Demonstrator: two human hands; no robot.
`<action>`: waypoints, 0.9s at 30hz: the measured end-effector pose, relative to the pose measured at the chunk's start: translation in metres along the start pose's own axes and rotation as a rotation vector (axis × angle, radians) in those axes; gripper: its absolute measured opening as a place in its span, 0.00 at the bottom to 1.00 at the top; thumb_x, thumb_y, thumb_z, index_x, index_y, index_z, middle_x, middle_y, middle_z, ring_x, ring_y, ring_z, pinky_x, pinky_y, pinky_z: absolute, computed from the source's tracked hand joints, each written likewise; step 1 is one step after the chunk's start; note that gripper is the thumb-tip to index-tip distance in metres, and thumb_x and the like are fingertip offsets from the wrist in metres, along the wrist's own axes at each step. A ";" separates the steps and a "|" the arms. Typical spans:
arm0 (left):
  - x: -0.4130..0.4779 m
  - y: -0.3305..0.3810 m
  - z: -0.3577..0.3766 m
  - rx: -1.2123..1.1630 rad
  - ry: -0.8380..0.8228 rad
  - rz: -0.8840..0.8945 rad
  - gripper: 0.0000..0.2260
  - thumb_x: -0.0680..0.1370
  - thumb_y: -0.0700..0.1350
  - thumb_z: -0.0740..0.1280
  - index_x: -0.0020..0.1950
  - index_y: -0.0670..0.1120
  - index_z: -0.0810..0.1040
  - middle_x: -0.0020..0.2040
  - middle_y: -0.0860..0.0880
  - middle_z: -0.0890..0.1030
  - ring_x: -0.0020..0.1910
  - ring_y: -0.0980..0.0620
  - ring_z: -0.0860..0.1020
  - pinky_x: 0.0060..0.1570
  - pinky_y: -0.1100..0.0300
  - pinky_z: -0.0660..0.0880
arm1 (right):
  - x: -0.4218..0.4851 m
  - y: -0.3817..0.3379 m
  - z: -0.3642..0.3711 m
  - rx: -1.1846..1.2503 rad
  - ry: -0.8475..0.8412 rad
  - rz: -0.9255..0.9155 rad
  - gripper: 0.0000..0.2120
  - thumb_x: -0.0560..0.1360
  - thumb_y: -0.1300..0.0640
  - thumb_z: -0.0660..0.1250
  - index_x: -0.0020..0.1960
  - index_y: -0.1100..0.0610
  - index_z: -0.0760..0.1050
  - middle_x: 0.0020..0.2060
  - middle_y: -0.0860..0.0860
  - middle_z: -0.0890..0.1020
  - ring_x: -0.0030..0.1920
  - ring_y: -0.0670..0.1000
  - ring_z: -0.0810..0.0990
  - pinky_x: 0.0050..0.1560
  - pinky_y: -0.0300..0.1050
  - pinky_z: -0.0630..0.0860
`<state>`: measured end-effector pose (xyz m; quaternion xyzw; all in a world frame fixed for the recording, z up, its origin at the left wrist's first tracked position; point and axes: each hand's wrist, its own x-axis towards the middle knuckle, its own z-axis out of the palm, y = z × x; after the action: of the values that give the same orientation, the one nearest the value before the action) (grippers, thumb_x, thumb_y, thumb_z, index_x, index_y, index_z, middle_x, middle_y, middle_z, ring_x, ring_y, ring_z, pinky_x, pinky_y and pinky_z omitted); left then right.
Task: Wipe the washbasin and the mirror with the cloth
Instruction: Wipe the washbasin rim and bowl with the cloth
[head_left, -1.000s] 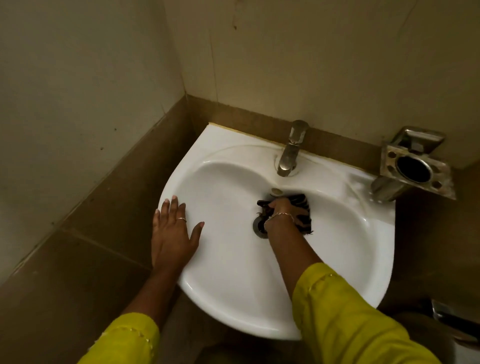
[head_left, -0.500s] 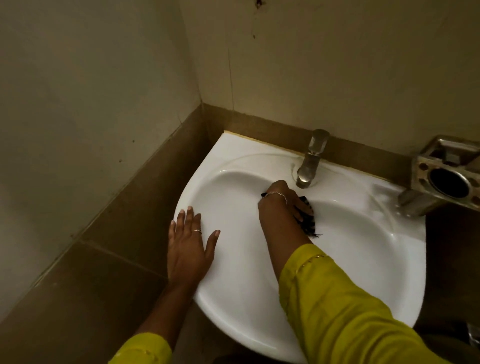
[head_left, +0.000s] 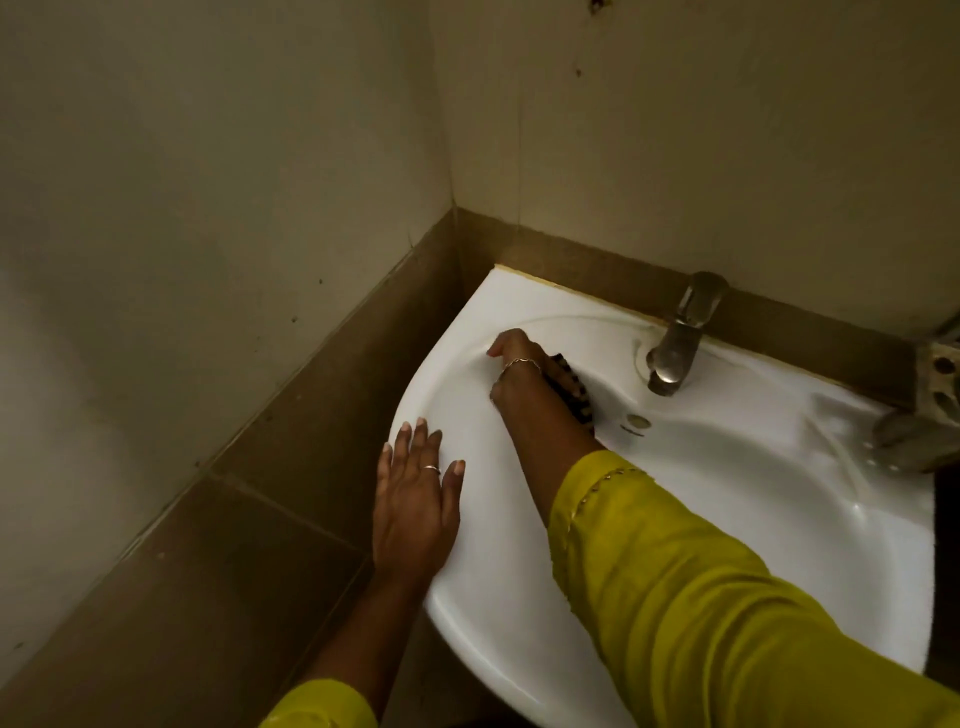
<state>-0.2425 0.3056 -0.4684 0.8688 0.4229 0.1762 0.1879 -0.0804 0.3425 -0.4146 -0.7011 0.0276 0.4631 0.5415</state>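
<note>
Beige walls (head_left: 208, 182) corner the white washbasin (head_left: 753, 519) at the right of my frame. I see the right hand (head_left: 519, 366) curled over the dark cloth (head_left: 574, 392) on the bowl's upper-left slope, left of the tap (head_left: 675, 348); the left hand (head_left: 415, 504) lies flat, fingers straight, on the left rim, apart from the other.

Glossy white ceramic washbasin (head_left: 727, 493), dull brushed-metal tap (head_left: 675, 343), dark woven cloth (head_left: 574, 387), matt brown tiles (head_left: 234, 545).
</note>
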 end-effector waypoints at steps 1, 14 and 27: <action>-0.001 0.000 -0.001 -0.034 0.010 -0.004 0.42 0.73 0.68 0.33 0.70 0.43 0.66 0.73 0.45 0.63 0.71 0.57 0.52 0.69 0.63 0.40 | 0.000 -0.001 0.004 0.071 -0.033 0.018 0.30 0.63 0.54 0.65 0.62 0.62 0.65 0.60 0.55 0.68 0.57 0.55 0.69 0.60 0.50 0.69; -0.004 0.007 -0.008 -0.222 0.063 -0.042 0.27 0.73 0.61 0.43 0.70 0.54 0.44 0.71 0.57 0.49 0.69 0.60 0.48 0.70 0.60 0.47 | -0.002 0.072 0.014 -0.203 0.020 -0.323 0.36 0.77 0.60 0.62 0.76 0.57 0.42 0.76 0.58 0.42 0.75 0.58 0.46 0.74 0.52 0.51; -0.002 0.001 -0.004 -0.233 0.082 -0.003 0.31 0.74 0.68 0.38 0.72 0.52 0.45 0.73 0.55 0.50 0.72 0.58 0.50 0.71 0.62 0.46 | 0.006 0.068 0.034 -0.714 -0.044 -0.411 0.34 0.80 0.46 0.51 0.74 0.57 0.33 0.74 0.57 0.34 0.74 0.60 0.36 0.73 0.61 0.45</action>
<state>-0.2450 0.3042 -0.4650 0.8325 0.4080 0.2595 0.2704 -0.1345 0.3438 -0.4676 -0.8257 -0.2872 0.3407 0.3460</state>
